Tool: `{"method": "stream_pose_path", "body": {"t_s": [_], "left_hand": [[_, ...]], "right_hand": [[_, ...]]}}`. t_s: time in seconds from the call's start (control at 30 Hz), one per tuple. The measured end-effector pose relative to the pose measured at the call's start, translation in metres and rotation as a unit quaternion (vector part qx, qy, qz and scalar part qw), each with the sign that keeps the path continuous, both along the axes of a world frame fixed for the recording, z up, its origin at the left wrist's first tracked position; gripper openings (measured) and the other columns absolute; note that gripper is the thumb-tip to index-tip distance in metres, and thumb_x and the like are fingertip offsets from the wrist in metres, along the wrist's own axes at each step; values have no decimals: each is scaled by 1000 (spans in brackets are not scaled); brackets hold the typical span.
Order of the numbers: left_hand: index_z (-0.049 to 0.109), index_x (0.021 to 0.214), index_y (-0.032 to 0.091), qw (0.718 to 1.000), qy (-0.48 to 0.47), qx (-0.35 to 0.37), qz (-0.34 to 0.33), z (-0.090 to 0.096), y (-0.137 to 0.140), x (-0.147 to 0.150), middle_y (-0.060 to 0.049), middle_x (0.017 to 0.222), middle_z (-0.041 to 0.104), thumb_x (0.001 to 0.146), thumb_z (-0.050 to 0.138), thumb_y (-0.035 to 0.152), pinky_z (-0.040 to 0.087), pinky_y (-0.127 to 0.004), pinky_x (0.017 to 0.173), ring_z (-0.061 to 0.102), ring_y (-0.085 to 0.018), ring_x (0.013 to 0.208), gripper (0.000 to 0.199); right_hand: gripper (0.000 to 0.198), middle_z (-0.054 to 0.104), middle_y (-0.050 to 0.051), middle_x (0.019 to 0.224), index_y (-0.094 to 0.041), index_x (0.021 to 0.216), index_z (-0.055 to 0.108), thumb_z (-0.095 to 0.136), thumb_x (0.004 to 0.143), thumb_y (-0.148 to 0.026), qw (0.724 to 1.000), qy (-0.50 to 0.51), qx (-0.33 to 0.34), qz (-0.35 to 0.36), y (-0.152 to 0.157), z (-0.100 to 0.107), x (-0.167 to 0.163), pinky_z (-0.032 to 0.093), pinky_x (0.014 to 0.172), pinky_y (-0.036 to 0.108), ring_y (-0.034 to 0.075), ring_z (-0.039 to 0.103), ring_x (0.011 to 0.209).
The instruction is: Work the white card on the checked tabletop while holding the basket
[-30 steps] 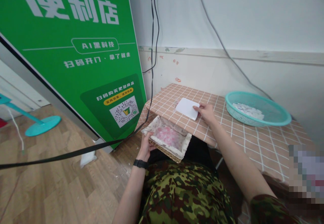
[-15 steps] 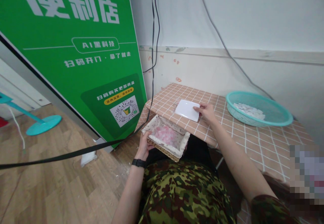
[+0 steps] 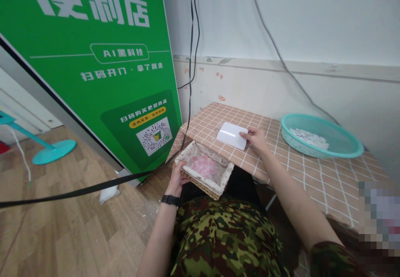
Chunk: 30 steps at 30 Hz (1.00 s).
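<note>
Checked tabletop (image 3: 312, 177) by white wall, right hand (image 3: 256, 138) gripping white card (image 3: 231, 135), left hand (image 3: 176, 178) clasping lined basket (image 3: 204, 169), green sign (image 3: 93, 60).

White card (image 3: 231, 135), orange-checked tablecloth (image 3: 296, 172), teal basin (image 3: 321, 152), green sign (image 3: 93, 72), camouflage clothing (image 3: 228, 239).

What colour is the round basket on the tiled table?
Teal, a light blue-green; the round basket shows clearly in the head view.
</note>
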<state>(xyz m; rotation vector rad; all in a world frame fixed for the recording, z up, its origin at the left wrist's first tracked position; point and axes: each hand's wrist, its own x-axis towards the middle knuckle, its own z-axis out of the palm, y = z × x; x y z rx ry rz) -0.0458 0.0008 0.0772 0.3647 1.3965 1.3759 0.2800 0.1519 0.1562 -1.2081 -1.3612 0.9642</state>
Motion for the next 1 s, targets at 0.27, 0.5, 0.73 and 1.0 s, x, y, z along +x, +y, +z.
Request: {"method": "stream_pose_path", "body": {"t_s": [0.27,0.5,0.73,1.0], "left_hand": [[62,121,20,1000,-10,2,-6,6,1,-3,-1,72,68,82,73,34,61,-30,54,65,-18,54,42],[62,122,21,1000,0,3,-7,7,1,-2,-2,77,69,82,75,37,60,-29,54,67,-18,56,46],[62,120,21,1000,-7,9,-10,10,2,1,-2,79,69,80,75,37,60,-31,54,67,-18,57,45],[64,121,21,1000,-18,-1,-11,8,7,4,-3,80,70,76,77,37,58,-28,53,68,-19,59,49]], "right_hand": [[52,60,0,56,-20,69,65,94,55,-61,999,23,-5,22,3,-9,-1,44,46,29,14,52,48],[60,69,4,65,-19,75,68,95,55,-69,998,15,-21,53,5,-9,-9,55,50,32,18,62,55],[58,72,5,70,-17,78,69,100,54,-61,987,40,-82,135,-11,0,-15,56,52,31,17,65,57],[59,67,3,67,-20,75,63,95,56,-65,993,48,27,-109,43,0,26,60,61,38,21,66,65]]}}
